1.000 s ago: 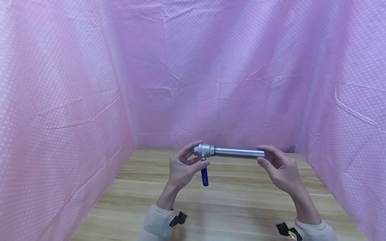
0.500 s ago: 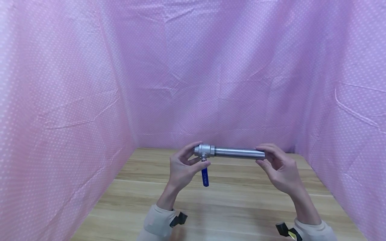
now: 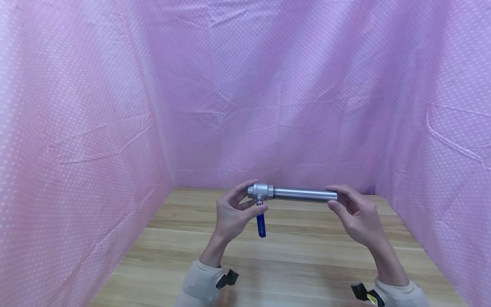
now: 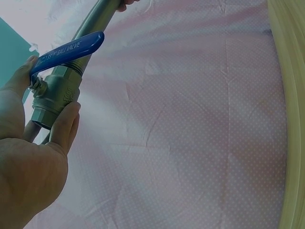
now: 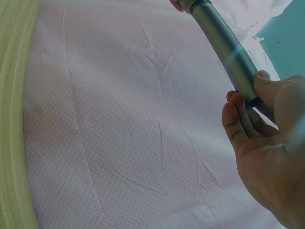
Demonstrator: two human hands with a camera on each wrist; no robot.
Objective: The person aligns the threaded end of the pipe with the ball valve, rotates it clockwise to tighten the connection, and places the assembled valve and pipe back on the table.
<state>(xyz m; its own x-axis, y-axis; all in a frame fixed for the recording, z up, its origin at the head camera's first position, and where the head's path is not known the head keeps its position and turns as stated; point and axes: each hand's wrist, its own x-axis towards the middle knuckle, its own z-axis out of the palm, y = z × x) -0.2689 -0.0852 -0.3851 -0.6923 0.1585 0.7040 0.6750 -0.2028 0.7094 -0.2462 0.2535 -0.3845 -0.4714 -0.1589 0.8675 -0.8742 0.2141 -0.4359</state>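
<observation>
A silver ball valve [image 3: 261, 191] with a blue lever handle [image 3: 261, 225] is joined to one end of a straight metal pipe [image 3: 304, 194]. Both are held nearly level above the tabletop. My left hand [image 3: 232, 215] grips the valve body, its thumb by the base of the lever. Thread shows where pipe and valve meet in the left wrist view, beside the lettered lever [image 4: 69, 51]. At the pipe's free end, my right hand [image 3: 356, 215] pinches the pipe between thumb and fingers. The right wrist view shows that pipe end [image 5: 248, 90] among the fingertips.
Below the hands lies a wooden tabletop [image 3: 284, 260]. Pink dotted cloth [image 3: 276, 106] hangs at the back and on both sides. Each sleeve cuff carries a dark strap-like piece, one at the left wrist [image 3: 227, 279] and one at the right [image 3: 366, 293].
The right thumb and fingers shift slightly around the pipe end. Valve and pipe stay almost in place, and the left hand keeps its grip.
</observation>
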